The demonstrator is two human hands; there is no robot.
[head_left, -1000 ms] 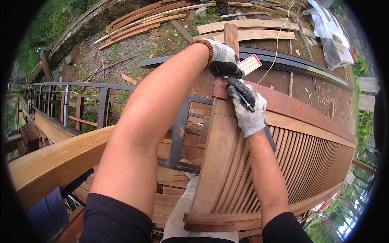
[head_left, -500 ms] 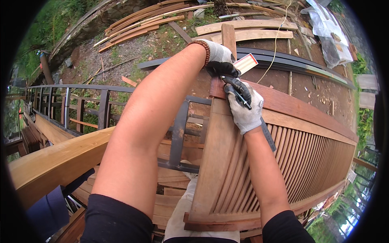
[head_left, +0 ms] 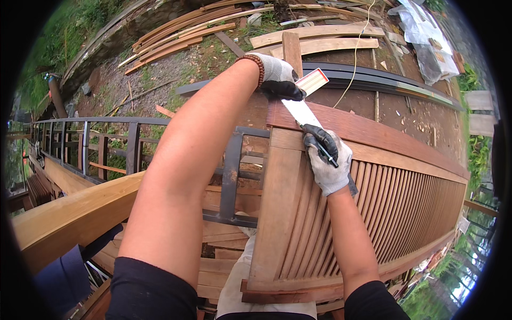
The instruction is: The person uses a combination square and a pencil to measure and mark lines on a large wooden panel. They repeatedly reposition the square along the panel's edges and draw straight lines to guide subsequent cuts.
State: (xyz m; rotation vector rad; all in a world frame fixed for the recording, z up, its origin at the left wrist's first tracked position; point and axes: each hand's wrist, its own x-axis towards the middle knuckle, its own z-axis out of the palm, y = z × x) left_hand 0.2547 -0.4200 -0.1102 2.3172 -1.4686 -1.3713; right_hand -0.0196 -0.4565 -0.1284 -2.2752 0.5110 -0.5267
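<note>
My left hand [head_left: 280, 78], in a white glove with black fingers, is closed at the far corner of a slatted wooden panel [head_left: 293, 202]. A flat white piece with a red edge [head_left: 312, 81] sticks out beyond its fingers. My right hand [head_left: 328, 160], gloved the same way, is closed around a slim dark pen [head_left: 329, 154] over the panel's frame. A white flat strip [head_left: 302, 113] spans the space between both hands; whether it joins the red-edged piece is hidden. From under my right wrist a dark flat strip [head_left: 352, 186] shows.
A dark metal frame [head_left: 230, 176] stands left of the panel, near a thick pale beam [head_left: 80, 210]. Beyond lie long dark bars [head_left: 384, 80], loose planks [head_left: 314, 37], a thin cord [head_left: 354, 64] and plastic sheeting [head_left: 421, 37]. A blue sleeve [head_left: 64, 280] shows at lower left.
My right hand has moved nearer to me, away from my left hand, and the white strip now shows between them. The pen stays in my right hand. The whole view has shifted slightly.
</note>
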